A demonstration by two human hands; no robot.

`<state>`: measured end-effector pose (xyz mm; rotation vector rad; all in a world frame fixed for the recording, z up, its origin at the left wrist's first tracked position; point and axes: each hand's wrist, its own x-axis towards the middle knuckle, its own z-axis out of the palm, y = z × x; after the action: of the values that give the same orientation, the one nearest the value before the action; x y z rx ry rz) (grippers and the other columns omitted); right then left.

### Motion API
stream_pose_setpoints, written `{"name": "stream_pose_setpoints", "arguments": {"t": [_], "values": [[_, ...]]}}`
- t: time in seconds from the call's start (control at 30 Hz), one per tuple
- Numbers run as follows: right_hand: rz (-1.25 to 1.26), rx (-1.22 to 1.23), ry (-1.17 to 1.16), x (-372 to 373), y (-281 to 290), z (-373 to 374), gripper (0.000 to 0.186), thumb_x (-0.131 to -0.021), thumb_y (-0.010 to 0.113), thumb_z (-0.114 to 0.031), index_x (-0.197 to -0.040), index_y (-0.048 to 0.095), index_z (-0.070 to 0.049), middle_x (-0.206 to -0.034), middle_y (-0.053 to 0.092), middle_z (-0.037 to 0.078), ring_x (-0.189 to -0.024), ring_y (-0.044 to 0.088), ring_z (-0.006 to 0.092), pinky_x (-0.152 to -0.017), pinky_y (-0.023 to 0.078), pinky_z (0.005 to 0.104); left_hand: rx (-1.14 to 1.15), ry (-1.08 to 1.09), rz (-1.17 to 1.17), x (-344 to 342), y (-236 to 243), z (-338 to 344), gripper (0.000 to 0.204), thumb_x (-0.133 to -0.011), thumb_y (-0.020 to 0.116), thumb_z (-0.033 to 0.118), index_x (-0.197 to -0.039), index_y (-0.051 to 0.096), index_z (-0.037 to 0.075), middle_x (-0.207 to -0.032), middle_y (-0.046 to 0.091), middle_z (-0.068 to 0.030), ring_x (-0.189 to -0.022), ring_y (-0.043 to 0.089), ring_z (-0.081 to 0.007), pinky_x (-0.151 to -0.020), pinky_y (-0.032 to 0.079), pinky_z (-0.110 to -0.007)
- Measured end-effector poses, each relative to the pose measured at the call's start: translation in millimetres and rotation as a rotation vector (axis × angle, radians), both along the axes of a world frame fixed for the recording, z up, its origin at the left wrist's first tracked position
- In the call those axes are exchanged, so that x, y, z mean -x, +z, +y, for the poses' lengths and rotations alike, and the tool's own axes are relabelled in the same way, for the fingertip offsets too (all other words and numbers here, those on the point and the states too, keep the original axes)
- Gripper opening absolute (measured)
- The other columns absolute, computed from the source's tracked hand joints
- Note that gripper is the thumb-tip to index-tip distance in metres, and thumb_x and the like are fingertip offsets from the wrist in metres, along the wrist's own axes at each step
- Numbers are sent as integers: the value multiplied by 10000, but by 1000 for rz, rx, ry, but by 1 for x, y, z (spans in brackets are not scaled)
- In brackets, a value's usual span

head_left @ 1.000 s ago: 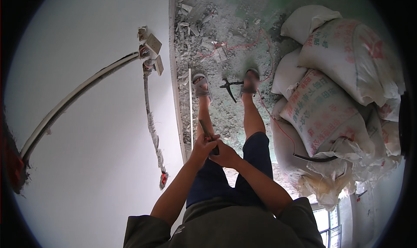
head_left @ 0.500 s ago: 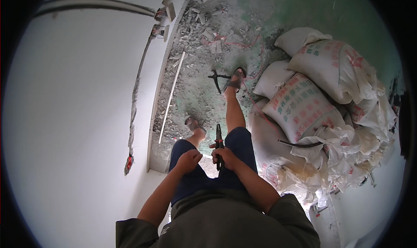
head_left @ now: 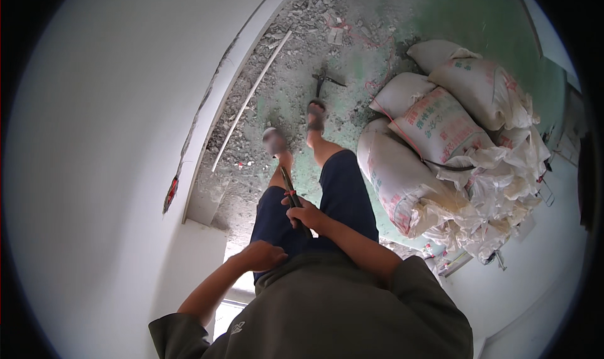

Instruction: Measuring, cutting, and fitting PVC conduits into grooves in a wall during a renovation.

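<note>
The right hand [head_left: 307, 214] has its fingers wrapped round a dark tool [head_left: 288, 184], held over the lap and pointing toward the feet. The left hand [head_left: 264, 256] is curled by the shorts [head_left: 349, 192]; I cannot tell whether it grips anything. Bulging sacks [head_left: 440, 123] are piled on the right, their contents hidden. Open floor [head_left: 346, 123] runs between them and the left wall [head_left: 113, 139], with a white strip [head_left: 251, 101] near the wall's foot and a hammer [head_left: 320, 83] ahead of the feet.
</note>
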<state>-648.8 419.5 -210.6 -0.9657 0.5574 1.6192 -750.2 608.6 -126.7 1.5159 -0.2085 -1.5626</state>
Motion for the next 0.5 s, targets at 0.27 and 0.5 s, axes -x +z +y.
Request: {"name": "stream_pose_setpoints", "arguments": {"t": [0.27,0.5], "values": [[-95,96,69,-71,-54,-1,413,-870,577,-111,-1253,450,-23,-734,516,17,-606,521,106,-598,435,273,132,2,134,13,9,-14,446,-983,385,398,-875,682,83,-848,673,-190,-822,641,-405,-744,503,-481],[-632,498,126,-173,-199,-49,382,-907,619,-381,-994,556,-15,-772,570,67,-750,554,166,-708,446,322,157,-24,305,8,-17,-25,374,-951,429,358,-877,680,91,-867,674,-199,-832,643,-407,-730,501,-480]]}}
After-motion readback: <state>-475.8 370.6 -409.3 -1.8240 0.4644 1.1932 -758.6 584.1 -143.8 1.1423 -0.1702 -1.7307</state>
